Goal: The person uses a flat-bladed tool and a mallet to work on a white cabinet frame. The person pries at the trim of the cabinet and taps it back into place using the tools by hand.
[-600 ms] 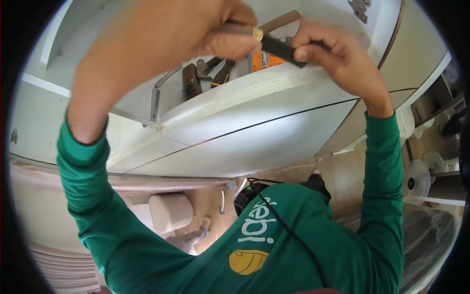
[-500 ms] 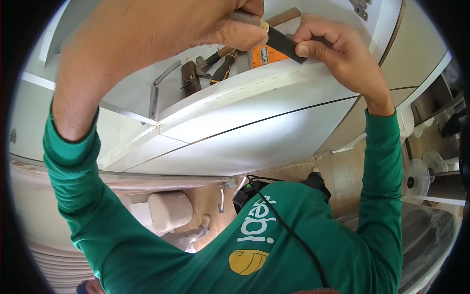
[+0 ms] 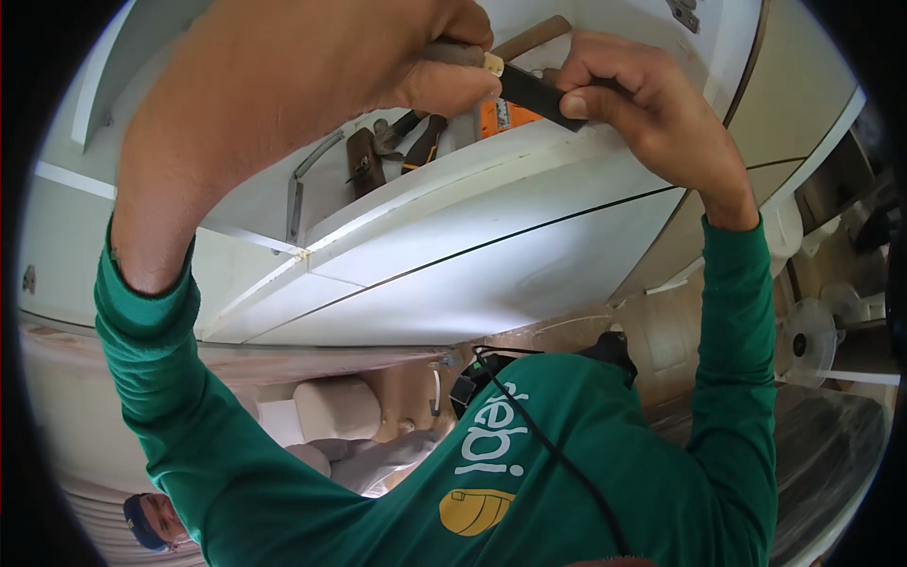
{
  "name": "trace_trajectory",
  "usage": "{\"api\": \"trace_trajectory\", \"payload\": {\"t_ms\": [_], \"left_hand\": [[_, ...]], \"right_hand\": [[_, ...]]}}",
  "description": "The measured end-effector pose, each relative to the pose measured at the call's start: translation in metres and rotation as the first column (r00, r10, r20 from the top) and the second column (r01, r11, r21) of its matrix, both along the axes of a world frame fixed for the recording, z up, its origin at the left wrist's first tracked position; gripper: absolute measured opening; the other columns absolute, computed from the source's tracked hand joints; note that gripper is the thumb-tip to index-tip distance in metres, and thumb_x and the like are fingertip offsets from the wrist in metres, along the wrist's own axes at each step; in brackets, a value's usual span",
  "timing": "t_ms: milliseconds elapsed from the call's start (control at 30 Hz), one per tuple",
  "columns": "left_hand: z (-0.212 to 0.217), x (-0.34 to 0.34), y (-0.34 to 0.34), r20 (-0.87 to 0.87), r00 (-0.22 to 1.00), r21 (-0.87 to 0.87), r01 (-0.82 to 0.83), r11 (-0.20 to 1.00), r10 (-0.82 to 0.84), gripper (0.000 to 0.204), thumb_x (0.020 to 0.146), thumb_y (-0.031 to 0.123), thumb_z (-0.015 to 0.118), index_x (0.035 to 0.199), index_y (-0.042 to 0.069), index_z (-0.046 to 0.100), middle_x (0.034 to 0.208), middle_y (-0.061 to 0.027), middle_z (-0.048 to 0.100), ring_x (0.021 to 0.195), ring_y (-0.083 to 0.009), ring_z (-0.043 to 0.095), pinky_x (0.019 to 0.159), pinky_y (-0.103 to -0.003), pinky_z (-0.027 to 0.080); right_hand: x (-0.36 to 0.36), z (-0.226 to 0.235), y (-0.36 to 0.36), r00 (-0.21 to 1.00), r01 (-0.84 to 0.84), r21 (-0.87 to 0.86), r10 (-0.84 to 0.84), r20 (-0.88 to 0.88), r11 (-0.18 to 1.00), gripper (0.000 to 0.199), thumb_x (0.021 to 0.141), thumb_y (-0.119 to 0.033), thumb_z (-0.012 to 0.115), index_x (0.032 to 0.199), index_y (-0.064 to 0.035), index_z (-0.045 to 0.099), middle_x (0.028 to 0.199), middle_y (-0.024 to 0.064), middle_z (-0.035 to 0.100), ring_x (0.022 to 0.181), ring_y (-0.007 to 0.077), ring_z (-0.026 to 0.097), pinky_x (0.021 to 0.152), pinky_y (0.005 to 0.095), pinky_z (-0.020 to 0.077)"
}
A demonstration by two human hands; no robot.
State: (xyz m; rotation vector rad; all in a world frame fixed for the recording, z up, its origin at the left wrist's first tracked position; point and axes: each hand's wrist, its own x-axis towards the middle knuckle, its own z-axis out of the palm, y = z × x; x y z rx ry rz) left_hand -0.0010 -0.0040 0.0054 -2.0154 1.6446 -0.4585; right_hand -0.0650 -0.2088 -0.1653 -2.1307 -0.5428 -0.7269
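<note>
Both hands are raised in front of an open white cabinet, holding one flat tool between them. It has a straight dark blade-like part, a pale collar and a grey-brown handle, much like a chisel. My left hand is closed round the handle, its thumb lying along it near the collar. At the dark far end, my right hand pinches the tool between thumb and fingers. Behind and below my hands, a wooden hand plane, a hammer, a black-and-yellow handled tool and an orange object lie inside the cabinet.
A metal stay arm stands at the cabinet's left divider. The white front edge runs below my hands. At lower left is another person in a dark cap, near a beige padded stool. A white fan stands right.
Both hands and the tool have shifted slightly left and down in view, the grips unchanged. The other person's head has come further into view at lower left.
</note>
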Motion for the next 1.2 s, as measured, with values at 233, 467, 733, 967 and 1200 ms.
{"api": "trace_trajectory", "payload": {"t_ms": [233,467,733,967,1200], "left_hand": [[-0.017,0.01,0.005,-0.184,0.983,-0.129,-0.004,0.992,-0.02,0.043,0.09,0.046,0.074,0.106,0.006,0.077,0.075,-0.0124,0.067,0.064,-0.0307,0.061,0.06,-0.039,0.045],[-0.032,0.019,0.007,-0.174,0.981,-0.187,0.057,0.981,-0.091,0.042,0.088,0.043,0.076,0.106,0.006,0.076,0.073,-0.0114,0.065,0.061,-0.0308,0.059,0.058,-0.039,0.045],[-0.017,0.008,-0.009,-0.503,0.863,-0.273,-0.121,0.954,-0.034,0.034,0.088,0.028,0.08,0.111,0.003,0.075,0.08,-0.0112,0.068,0.067,-0.0225,0.065,0.063,-0.033,0.048],[-0.013,-0.027,-0.014,-0.695,0.711,-0.464,-0.33,0.822,-0.107,0.038,0.09,0.026,0.081,0.119,0.003,0.072,0.095,-0.0134,0.07,0.085,-0.0265,0.066,0.076,-0.036,0.05],[-0.013,-0.012,-0.038,-0.182,0.946,-0.722,0.058,0.69,-0.27,0.043,0.092,0.028,0.08,0.126,0.004,0.069,0.106,-0.0152,0.071,0.101,-0.0324,0.066,0.086,-0.04,0.052]], "right_hand": [[0.003,-0.002,0.001,0.998,-0.005,-0.027,0.007,0.061,1.0,0.01,0.094,-0.003,0.068,0.091,0.001,0.059,0.082,0.0072,0.051,0.077,0.0222,0.047,0.072,0.0353,0.0391],[-0.001,0.003,-0.004,0.999,0.031,-0.137,-0.027,0.028,0.99,0.012,0.093,-0.004,0.069,0.09,0.001,0.059,0.082,0.0084,0.05,0.076,0.0244,0.046,0.071,0.0371,0.0382],[0.005,-0.003,-0.016,0.993,-0.11,0.122,0.114,-0.024,0.986,0.012,0.095,-0.007,0.07,0.094,0.0006,0.06,0.083,0.0064,0.051,0.079,0.0203,0.048,0.074,0.0327,0.0406],[-0.021,0.005,-0.004,0.942,0.112,-0.054,-0.088,0.324,0.992,0.017,0.095,-0.006,0.07,0.11,0.0007,0.065,0.097,0.0063,0.061,0.086,0.0192,0.055,0.082,0.0318,0.046],[-0.102,0.003,-0.037,0.939,0.343,0.453,-0.32,-0.13,0.823,0.014,0.099,-0.012,0.063,0.101,0.0025,0.066,0.082,0.0073,0.063,0.072,0.0182,0.058,0.067,0.0322,0.0469]]}}
